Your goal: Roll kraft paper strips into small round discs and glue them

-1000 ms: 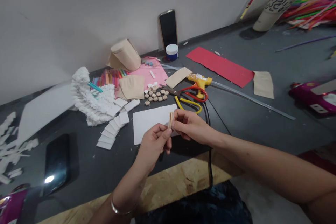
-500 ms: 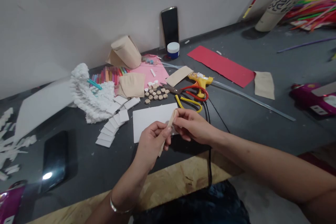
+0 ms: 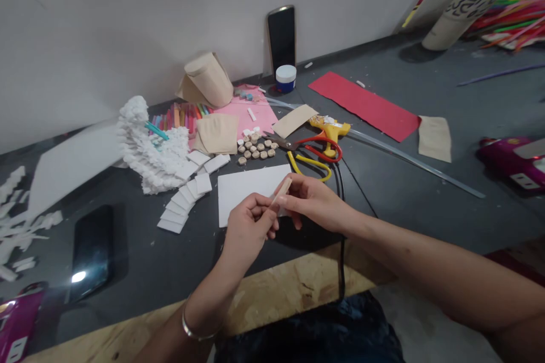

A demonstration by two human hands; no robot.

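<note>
A small flat wooden stick (image 3: 281, 190) is pinched between both my hands above the dark table (image 3: 404, 193). My left hand (image 3: 249, 229) grips its lower part with curled fingers, and my right hand (image 3: 313, 201) holds its upper end between thumb and fingertips. Under the hands lies a white card (image 3: 242, 193). Just beyond it sit several round wooden slices (image 3: 256, 150), red and yellow scissors (image 3: 313, 153) and a yellow glue gun (image 3: 330, 127).
A fluffy white paper shape (image 3: 147, 150) and small white squares (image 3: 187, 198) lie to the left. A black phone (image 3: 91, 252) lies near left; another phone (image 3: 281, 39) leans on the wall. Red paper (image 3: 364, 105), beige pieces, pink paper and a magenta object (image 3: 513, 161) are spread around.
The stick has turned from nearly upright to a slant, its top now pointing right. Both hands have shifted slightly while keeping hold of it.
</note>
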